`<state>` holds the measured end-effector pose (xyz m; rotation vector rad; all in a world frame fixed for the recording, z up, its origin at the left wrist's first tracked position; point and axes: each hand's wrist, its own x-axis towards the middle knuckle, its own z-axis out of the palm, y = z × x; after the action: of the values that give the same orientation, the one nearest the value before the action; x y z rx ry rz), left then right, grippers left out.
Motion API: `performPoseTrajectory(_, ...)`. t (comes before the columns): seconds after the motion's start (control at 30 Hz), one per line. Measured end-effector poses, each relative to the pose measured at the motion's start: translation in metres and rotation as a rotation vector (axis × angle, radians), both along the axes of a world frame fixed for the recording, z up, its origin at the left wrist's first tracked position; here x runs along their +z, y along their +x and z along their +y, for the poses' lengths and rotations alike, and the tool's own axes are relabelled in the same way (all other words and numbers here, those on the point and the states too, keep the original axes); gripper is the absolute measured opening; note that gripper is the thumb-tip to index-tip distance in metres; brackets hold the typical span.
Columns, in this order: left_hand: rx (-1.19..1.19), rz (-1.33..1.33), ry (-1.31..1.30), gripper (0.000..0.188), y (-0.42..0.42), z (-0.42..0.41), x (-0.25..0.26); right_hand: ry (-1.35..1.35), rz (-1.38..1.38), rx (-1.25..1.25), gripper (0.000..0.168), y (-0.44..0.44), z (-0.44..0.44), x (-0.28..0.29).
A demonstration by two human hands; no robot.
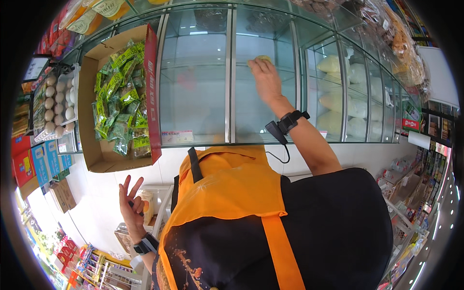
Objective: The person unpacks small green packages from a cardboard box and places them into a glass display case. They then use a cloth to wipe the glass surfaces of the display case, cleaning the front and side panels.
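Observation:
My right hand (266, 79) presses a yellowish cloth or sponge (264, 58) against the glass lid of a display case (195, 90); only the edge of the cloth or sponge shows past my fingers. My left hand (133, 206) is held low at the left, away from the glass, with two fingers extended and the others curled around a small dark object (131, 204) that I cannot identify. An open cardboard box (90, 119) with a red side rests on the case's left part, holding many small green packets (123, 94).
Egg trays (50, 105) stand at the left beyond the box. Bagged pale goods (330, 94) lie behind glass at the right. Packaged foods (402, 43) are piled at the far right edge. A white-framed rack (163, 206) stands beside my left hand.

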<state>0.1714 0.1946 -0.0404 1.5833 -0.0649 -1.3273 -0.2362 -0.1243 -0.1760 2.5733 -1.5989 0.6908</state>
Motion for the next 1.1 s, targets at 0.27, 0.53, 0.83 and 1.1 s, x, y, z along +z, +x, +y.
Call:
performPoseTrajectory(0.27, -0.113, 0.003, 0.029, 0.051, -0.014, 0.024, -0.016, 0.207, -0.112, 0.020, 0.032, -0.009, 0.078, 0.028)
performPoseTrajectory(0.53, -0.550, -0.165, -0.086, 0.030, -0.075, -0.020, -0.005, 1.046, -0.758, -0.248, 0.063, -0.035, 0.170, 0.107)
performPoseTrajectory(0.83, -0.644, -0.216, -0.113, 0.031, -0.133, -0.039, -0.004, 0.693, -0.796, -0.384, 0.045, -0.169, 0.113, 0.106)
performPoseTrajectory(1.1, -0.689, -0.254, -0.055, 0.032, -0.230, -0.087, 0.006, 0.477, -0.536, -0.332, 0.029, -0.300, -0.021, 0.000)
